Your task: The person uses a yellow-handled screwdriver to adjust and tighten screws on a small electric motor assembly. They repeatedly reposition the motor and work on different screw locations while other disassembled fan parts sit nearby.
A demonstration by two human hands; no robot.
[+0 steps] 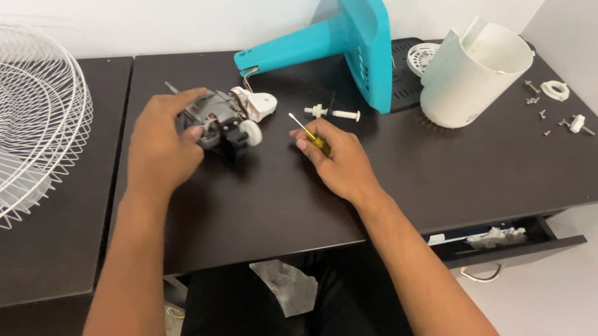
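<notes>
Dark wooden desk [428, 188] against a white wall: the left hand [161, 145] clamps a grey metal fan motor [217, 125] mid-desk, while the right hand [337, 158] closes around a yellow-handled screwdriver [310, 136]. Disassembly appears under way; bringing the tip to the motor looks the likely need. Bare desktop lies between hands and front edge; the teal plastic fan stand [343, 39] crowds behind.
</notes>
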